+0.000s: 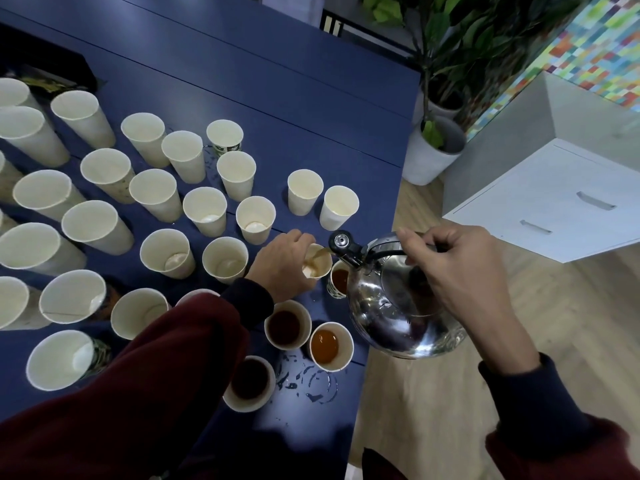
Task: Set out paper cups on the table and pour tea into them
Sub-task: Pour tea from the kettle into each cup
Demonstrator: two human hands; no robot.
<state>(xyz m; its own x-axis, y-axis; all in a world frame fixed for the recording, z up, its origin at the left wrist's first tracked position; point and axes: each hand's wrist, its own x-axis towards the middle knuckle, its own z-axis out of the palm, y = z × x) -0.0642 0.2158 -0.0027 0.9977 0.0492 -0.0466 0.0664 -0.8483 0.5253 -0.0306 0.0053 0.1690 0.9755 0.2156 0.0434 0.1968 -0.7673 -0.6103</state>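
Your left grip (282,268) curls round a paper cup (320,270) close to the right edge of the surface (277,98), with the fingers wrapped over its far side. This head view does not show you whether the cup's base rests on the surface.

Your right grip (460,268) is closed round the dark handle (384,252) of a shiny steel kettle (398,313). The kettle hangs tilted just past the right edge, over the wooden floor (450,393). Its spout (341,244) reaches over the held cup, and a thin stream of tea (323,251) runs from it into the cup, where a little brown liquid pools.

Four filled cups (287,329) stand toward the near right corner. One is just beside the held cup, under the kettle. Two stand side by side nearer you, and one is closest to you, next to your maroon sleeve (173,375). Spilled drops (308,379) lie on the surface among them.

Many empty cups (100,226) stand upright in loose rows across the left and middle of the surface. Two more stand by the right edge, beyond your left grip. Off the surface to the right are potted plants (450,46) and a white drawer unit (554,202).
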